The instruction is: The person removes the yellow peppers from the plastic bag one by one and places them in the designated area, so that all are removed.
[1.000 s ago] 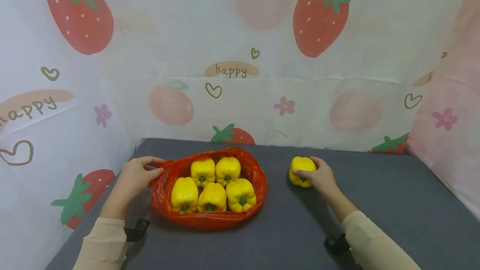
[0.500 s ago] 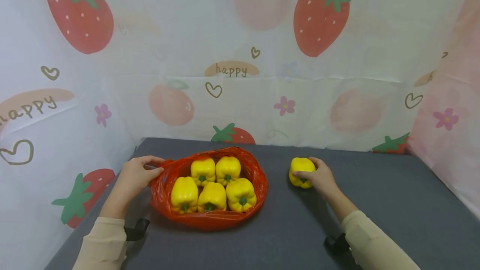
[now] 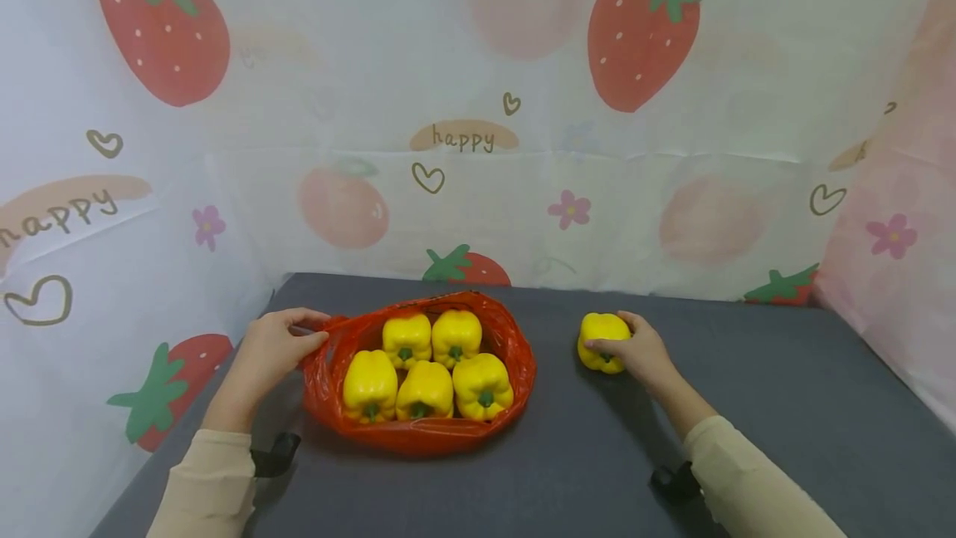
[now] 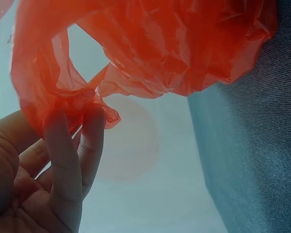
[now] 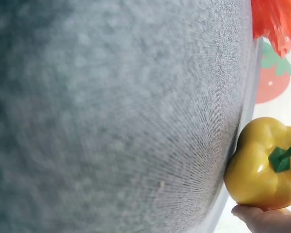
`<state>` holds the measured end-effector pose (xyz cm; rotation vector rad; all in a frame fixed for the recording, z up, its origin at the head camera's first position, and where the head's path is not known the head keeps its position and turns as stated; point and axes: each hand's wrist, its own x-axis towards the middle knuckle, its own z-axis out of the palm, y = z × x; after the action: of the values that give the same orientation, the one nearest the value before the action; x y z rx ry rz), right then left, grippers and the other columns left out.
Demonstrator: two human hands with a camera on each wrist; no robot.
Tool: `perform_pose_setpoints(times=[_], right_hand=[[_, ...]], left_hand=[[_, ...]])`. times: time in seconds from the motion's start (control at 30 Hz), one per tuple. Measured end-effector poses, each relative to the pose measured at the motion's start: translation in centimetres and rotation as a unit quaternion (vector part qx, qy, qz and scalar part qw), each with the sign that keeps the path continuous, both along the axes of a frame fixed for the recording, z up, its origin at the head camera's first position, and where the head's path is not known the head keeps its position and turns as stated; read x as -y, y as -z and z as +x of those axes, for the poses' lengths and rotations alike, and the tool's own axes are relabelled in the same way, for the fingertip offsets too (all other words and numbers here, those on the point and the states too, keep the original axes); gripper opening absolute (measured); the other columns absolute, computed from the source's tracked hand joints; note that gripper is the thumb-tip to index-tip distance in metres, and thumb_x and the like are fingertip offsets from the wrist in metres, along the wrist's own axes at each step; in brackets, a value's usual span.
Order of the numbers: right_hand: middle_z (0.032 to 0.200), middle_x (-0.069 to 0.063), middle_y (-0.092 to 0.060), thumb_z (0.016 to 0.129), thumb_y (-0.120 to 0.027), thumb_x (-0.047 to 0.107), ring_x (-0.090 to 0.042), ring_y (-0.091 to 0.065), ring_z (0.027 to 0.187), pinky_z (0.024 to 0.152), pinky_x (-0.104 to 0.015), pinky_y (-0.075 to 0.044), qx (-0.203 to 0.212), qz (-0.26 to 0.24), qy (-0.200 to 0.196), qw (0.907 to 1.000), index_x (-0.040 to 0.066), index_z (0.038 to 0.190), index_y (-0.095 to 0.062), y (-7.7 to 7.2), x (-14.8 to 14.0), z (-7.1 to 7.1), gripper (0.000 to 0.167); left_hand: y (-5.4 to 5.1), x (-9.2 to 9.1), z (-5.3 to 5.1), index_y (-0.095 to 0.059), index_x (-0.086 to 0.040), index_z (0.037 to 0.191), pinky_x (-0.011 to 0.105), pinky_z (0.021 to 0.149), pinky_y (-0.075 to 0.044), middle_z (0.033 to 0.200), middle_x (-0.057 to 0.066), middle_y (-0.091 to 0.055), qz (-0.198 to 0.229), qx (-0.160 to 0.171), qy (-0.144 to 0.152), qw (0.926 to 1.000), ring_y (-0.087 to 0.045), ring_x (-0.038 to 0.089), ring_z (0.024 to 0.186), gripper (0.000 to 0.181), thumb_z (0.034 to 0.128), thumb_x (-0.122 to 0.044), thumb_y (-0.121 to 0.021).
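A red plastic bag lies on the table with its mouth spread wide, and several yellow bell peppers sit inside it, green stems toward me. My left hand pinches the bag's left edge; in the left wrist view its fingers hold the crumpled red plastic. To the right of the bag, my right hand grips one loose yellow bell pepper between thumb and fingers. In the right wrist view this bell pepper shows its green stem and appears to rest on the table.
A dark grey cloth covers the table. White sheets printed with strawberries stand behind it and at both sides. Each wrist carries a black strap mount. Grey table surface separates the bag from the loose pepper.
Both hands keep their holds, on the bag edge and on the loose bell pepper. The whole head view has shifted very slightly; nothing else visibly moves.
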<state>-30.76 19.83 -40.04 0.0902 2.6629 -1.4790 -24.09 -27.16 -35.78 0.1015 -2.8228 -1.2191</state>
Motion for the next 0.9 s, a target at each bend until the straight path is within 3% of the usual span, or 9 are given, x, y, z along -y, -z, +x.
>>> perform_pose_setpoints(times=[0.73,0.9], right_hand=[[0.154,-0.029,-0.031,0.089,-0.072,0.037,-0.040,-0.046,0.125,0.103,-0.051,-0.047,0.006,0.010,-0.026,0.9996,-0.004,0.156,-0.017,0.11,-0.48,-0.61,0.096],[0.159,-0.028,-0.024,0.090,-0.072,0.034,-0.043,-0.039,0.137,0.111,-0.054,-0.041,0.010,-0.002,-0.033,0.9994,-0.004,0.156,-0.015,0.04,-0.63,-0.64,0.096]], left_hand=[[-0.01,-0.07,0.20,-0.065,-0.003,0.127,0.040,0.075,-0.062,0.111,0.021,-0.071,-0.006,0.004,-0.003,1.0000,-0.068,0.015,0.076,0.038,0.0958,-0.025,-0.066],[0.03,-0.10,0.21,-0.065,-0.002,0.127,0.040,0.075,-0.062,0.112,0.022,-0.071,-0.007,0.001,-0.001,1.0000,-0.068,0.015,0.077,0.038,0.0957,-0.025,-0.066]])
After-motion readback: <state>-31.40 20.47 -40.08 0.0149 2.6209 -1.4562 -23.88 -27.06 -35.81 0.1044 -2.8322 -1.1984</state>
